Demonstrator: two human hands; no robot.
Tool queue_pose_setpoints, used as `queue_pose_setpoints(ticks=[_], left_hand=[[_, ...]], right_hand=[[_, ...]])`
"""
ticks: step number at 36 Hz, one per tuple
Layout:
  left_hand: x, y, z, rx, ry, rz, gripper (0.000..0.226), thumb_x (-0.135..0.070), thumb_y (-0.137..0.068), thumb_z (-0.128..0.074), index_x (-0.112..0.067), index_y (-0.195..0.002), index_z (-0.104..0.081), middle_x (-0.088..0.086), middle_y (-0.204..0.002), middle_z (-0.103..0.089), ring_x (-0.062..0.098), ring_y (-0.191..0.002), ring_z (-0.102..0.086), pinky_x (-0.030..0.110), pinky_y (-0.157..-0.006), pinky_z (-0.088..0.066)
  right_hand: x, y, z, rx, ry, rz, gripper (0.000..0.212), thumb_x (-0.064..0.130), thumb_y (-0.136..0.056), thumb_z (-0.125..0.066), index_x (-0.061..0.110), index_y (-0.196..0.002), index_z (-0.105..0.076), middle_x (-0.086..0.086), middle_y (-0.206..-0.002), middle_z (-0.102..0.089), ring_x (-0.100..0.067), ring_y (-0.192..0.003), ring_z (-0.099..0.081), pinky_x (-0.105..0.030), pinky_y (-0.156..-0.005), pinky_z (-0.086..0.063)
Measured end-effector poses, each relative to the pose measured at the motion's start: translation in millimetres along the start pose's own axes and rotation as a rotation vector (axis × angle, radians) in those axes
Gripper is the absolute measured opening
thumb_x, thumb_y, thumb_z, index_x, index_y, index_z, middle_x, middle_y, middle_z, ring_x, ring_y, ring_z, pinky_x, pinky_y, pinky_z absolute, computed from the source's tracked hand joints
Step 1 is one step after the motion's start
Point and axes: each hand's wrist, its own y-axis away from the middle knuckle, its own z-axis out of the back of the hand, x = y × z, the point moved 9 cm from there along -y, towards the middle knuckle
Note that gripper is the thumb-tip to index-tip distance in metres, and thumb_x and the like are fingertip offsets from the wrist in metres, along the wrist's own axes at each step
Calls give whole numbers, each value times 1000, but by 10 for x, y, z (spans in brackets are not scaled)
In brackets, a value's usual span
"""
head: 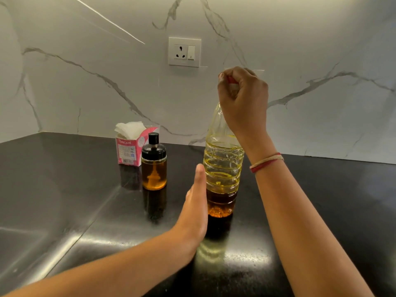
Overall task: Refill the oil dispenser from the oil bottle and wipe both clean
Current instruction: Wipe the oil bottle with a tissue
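A tall clear plastic oil bottle [222, 168] stands upright on the black counter [85, 200], with dark oil filling only its bottom part. My right hand [243, 99] curls over its top and grips the red cap, which shows only as a sliver between the fingers. My left hand [196, 202] is flat with straight fingers, lying against the bottle's left side. To the left stands a small glass oil dispenser [153, 166] with a black lid, holding amber oil to near its top.
A pink tissue box [130, 144] with white tissues sticking out stands behind the dispenser, near the marble wall. A wall socket [184, 52] sits above. The counter's back edge meets the wall close behind the bottle.
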Motion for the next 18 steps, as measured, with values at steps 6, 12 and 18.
queue_pose_setpoints(ticks=[6,12,18], left_hand=[[-320,-80,-18,20,10,-140,108,-87,-65,-21,-14,-140,-48,3,-134,-60,4,-130,-50,10,-105,-35],[-46,-67,4,18,-123,16,91,-77,-75,-13,-30,-148,-41,-17,-140,-49,-1,-120,-45,24,-96,-17],[-105,26,-22,-16,-69,-166,129,-100,-57,-22,-17,-155,-25,-6,-160,-30,7,-150,-17,42,-125,-6]], right_hand=[[2,-6,-20,2,8,0,17,16,-92,-56,6,-87,-69,-3,-87,-68,-2,-71,-54,-2,-65,-38],[16,14,-17,6,10,0,16,16,-92,-57,6,-89,-69,-5,-88,-69,-2,-72,-53,1,-65,-36],[-11,-11,-11,4,11,-5,17,16,-92,-57,6,-88,-69,-4,-89,-69,-2,-73,-54,0,-67,-38]])
